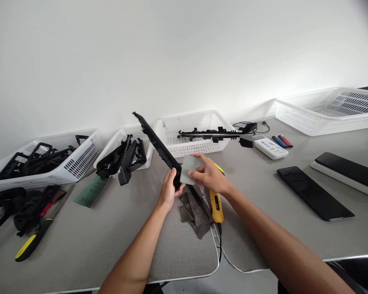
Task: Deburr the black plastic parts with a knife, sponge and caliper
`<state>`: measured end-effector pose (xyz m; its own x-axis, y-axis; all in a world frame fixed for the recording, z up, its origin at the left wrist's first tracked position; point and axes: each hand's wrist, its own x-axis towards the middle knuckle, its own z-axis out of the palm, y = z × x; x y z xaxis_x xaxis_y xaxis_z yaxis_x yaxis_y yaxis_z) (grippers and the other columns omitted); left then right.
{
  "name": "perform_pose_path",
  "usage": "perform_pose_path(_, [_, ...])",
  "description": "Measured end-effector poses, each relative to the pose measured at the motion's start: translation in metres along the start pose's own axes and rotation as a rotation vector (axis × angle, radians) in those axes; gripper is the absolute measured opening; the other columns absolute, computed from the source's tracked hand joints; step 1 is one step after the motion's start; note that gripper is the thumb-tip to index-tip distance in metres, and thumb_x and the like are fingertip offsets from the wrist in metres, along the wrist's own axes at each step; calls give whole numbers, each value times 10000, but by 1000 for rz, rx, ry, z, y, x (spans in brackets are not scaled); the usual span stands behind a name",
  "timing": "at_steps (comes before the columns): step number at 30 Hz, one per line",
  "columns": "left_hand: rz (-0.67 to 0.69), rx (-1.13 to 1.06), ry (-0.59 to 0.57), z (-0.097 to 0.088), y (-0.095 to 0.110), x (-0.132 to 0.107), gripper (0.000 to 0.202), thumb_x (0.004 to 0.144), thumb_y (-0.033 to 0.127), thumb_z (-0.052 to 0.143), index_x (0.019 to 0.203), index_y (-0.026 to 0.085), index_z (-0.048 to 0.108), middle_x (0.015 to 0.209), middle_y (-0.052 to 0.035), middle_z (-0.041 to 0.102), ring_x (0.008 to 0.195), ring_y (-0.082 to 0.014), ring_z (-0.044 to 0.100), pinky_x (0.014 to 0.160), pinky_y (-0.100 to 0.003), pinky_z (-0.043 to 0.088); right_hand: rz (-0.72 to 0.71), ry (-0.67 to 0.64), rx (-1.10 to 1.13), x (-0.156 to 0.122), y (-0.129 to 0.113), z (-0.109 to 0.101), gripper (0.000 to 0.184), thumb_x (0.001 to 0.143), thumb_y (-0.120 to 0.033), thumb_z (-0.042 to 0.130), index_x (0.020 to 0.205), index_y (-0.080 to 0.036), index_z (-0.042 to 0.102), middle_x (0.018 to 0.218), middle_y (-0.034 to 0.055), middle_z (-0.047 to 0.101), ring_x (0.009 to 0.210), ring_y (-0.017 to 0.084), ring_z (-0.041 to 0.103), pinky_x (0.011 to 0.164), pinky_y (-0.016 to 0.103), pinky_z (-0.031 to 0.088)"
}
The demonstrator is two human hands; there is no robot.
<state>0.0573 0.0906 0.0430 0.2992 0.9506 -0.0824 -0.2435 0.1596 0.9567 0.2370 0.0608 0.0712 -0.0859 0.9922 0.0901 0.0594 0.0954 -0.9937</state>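
I have the left hand [168, 188] clasped round the lower end of a long black strip [158, 146], raised above the table [171, 253] behind its front edge; my right hand [209, 173] pinches a grey-green pad [188, 166] over that end.

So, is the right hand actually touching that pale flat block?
Touching. The head view shows it plainly: the right hand grips the pale flat block, thumb tip against its face, a finger at its upper edge.
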Motion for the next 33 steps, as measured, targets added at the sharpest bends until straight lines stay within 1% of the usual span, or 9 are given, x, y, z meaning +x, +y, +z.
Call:
perform_pose_path(3, [-37, 57, -43, -2, -3, 0, 541, 876, 733, 651, 978, 202, 637, 501, 87, 483, 371, -75, 341, 385, -184, 183, -9, 63, 58, 1, -2, -7, 735, 849, -457, 787, 1445, -225, 425, 548, -117, 580, 466, 135, 512, 482, 240, 385])
perform_pose_path(7, [-81, 94, 64, -6, -8, 3, 591, 840, 794, 650, 897, 207, 618, 553, 66, 523, 409, -97, 449, 400, -194, 229, 34, -236, 147, 0, 1, -4, 749, 849, -458, 810, 1450, -233, 424, 594, -102, 616, 486, 134, 562, 480, 227, 377])
perform_pose_path(9, [-84, 83, 87, -6, -9, 3, 600, 828, 803, 657, 873, 207, 609, 564, 64, 531, 405, -92, 442, 407, -199, 244, 48, -273, 135, 2, 6, -2, 728, 860, -463, 805, 1440, -225, 434, 589, -99, 620, 476, 129, 557, 475, 220, 368])
perform_pose_path(11, [-73, 70, 53, -5, -8, 2, 595, 820, 795, 676, 824, 207, 589, 544, 69, 507, 386, -82, 399, 405, -203, 231, 48, -159, 94, 5, 12, -4, 726, 865, -487, 794, 1439, -217, 441, 566, -98, 609, 470, 136, 548, 476, 228, 372])
perform_pose_path(14, [-49, 70, -35, -2, -4, 1, 608, 826, 794, 669, 860, 187, 647, 498, 79, 446, 369, -86, 351, 394, -217, 179, 10, 212, 3, 8, 15, -13, 775, 866, -531, 781, 1473, -211, 421, 580, -78, 626, 513, 172, 581, 514, 266, 430])
perform_pose_path(18, [-61, 69, -89, -1, -2, 0, 733, 827, 856, 621, 982, 146, 725, 478, 72, 442, 365, -92, 340, 389, -228, 162, -159, 485, -127, 5, 8, -13, 630, 914, -498, 747, 1442, -256, 501, 926, 62, 789, 790, 268, 728, 696, 393, 574])
perform_pose_path(21, [-87, -15, -21, -4, -5, 3, 803, 790, 922, 603, 997, 157, 733, 541, 34, 549, 396, -104, 420, 390, -230, 246, -398, 278, -325, 1, 2, -1, 211, 920, -223, 664, 1124, -261, 702, 1350, 113, 736, 1250, 346, 670, 1011, 538, 551])
perform_pose_path(25, [-97, -174, 135, -7, -9, 6, 759, 823, 870, 652, 1057, 155, 753, 794, -53, 747, 663, -184, 671, 537, -254, 462, -547, -69, -432, -4, -1, 12, 491, 761, 23, 515, 1107, -250, 733, 1605, 82, 567, 1499, 306, 493, 1223, 597, 385])
perform_pose_path(33, [-81, -57, 183, -12, -14, 7, 754, 801, 872, 671, 1038, 159, 727, 784, -31, 715, 670, -176, 657, 537, -245, 453, -524, -78, -584, -6, 0, 11, 494, 822, -391, 862, 1241, -272, 629, 1569, 126, 566, 1421, 360, 541, 1152, 560, 475])
